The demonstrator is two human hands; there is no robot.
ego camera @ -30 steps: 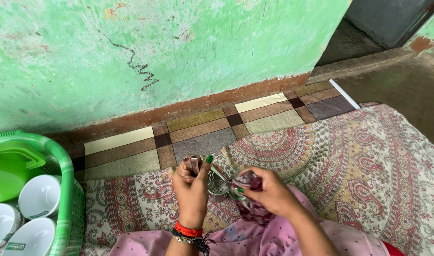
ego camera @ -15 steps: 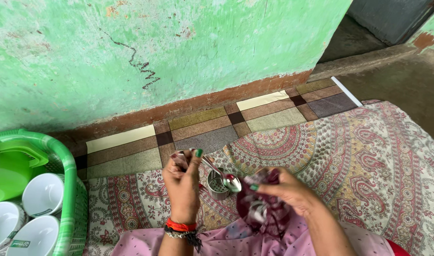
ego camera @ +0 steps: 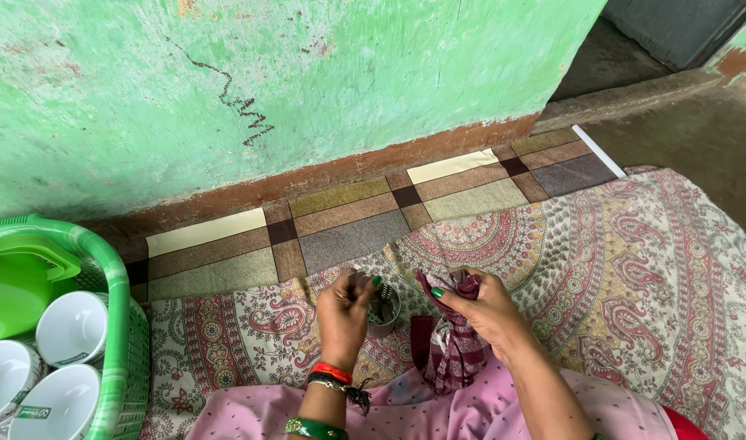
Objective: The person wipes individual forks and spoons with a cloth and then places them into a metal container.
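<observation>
Spoons [ego camera: 358, 283] are going from our closed left hand [ego camera: 346, 311] into the perforated steel holder [ego camera: 382, 308], while our right hand [ego camera: 480, 305] is gripping the maroon checked cloth [ego camera: 453, 346] nearby.

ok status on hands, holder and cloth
Left hand lowering spoons into steel holder. Right hand gripping maroon checked cloth. Nothing blocking the holder.

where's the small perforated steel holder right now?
Head view, low centre: the steel holder stands on the patterned bedsheet, right beside the left hand, with the maroon cloth in the right hand to its right.
</observation>
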